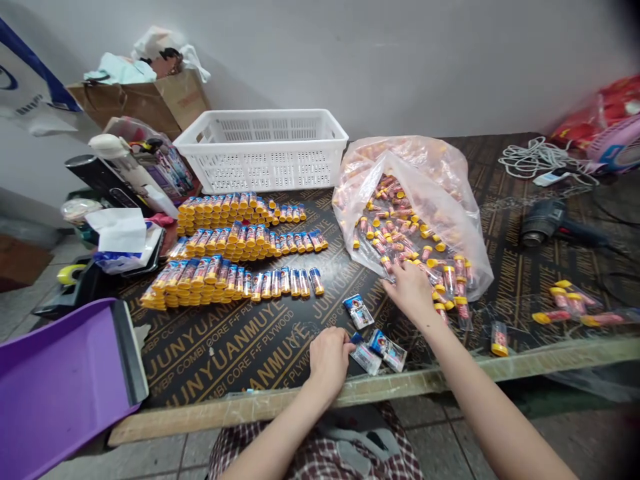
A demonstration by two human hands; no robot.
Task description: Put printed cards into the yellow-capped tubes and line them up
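Note:
My right hand (411, 291) reaches over the near edge of a pile of small clear tubes with yellow caps and reddish contents (395, 233). Its thumb and fingers look apart, with the fingertips against the tubes. The pile spills from the mouth of a clear pinkish plastic bag (457, 193). By the table's front edge, my left hand (329, 360) is curled closed beside a flat stack of printed clear sleeves (367, 359). What its fingers pinch is hidden. More sleeves (390, 351) lie against that stack, and another small stack of sleeves (359, 311) sits farther back.
Rows of labelled tubes (200, 280) lie stacked at left, before a white plastic basket (265, 160). A purple dustpan (65, 380) overhangs the left corner. At right are a heat gun (555, 223), a white cable (537, 157), loose tubes (575, 303) and a single tube (499, 339).

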